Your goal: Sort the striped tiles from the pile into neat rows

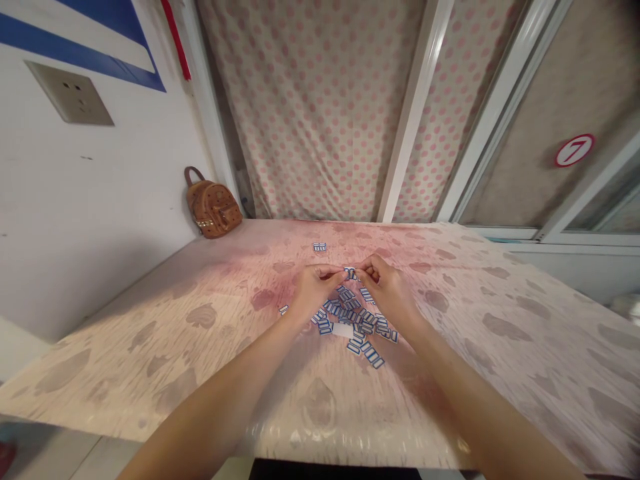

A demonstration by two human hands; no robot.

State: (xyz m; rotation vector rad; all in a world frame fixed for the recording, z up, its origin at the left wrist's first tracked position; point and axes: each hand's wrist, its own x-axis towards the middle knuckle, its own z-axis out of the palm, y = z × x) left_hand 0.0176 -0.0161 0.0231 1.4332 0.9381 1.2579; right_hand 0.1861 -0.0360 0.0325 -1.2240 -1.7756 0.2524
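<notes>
Both my hands pinch one small blue-and-white printed label (351,274) between thumbs and fingers, held up over the table. My left hand (319,287) grips its left end, and my right hand (383,283) is at its right end. Below them lies a loose, overlapping heap of similar blue-and-white labels (345,310). One piece in the heap shows a plain white face (343,329). Farther back, apart from the heap, a small group of labels (319,247) lies neatly together. Part of the heap is hidden behind my hands and wrists.
A patterned cloth (200,373) covers the table. A small brown backpack (215,205) stands at the back left corner against the white wall. A dotted curtain (320,107) hangs behind the table's far edge, with framed panels to the right.
</notes>
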